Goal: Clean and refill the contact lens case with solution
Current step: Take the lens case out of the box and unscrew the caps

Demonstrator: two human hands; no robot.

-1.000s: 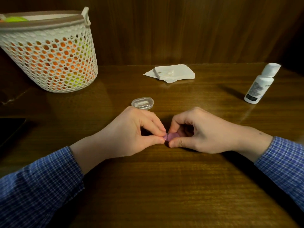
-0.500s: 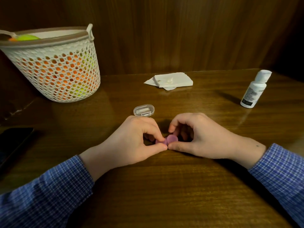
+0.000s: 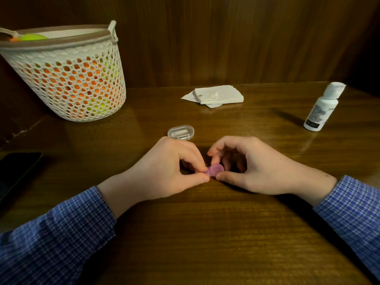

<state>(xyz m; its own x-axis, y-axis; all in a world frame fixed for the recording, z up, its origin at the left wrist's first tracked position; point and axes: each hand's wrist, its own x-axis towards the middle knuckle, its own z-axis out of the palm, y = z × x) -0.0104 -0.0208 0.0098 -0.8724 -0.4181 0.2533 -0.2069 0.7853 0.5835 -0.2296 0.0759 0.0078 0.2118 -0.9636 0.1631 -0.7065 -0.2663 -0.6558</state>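
The pink lens case lies on the desk, long axis left-right, between both hands. The left hand pinches its left end; the right hand pinches the right cap, likely to unscrew.

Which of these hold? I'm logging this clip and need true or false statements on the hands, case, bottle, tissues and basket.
1. Both hands, left hand and right hand, pinch the pink lens case. True.
2. The solution bottle lies on its side. False: it stands upright, cap on.
3. The tissues are inside the basket. False: they lie on the table.
4. A small clear container sits just beyond the left hand. True.
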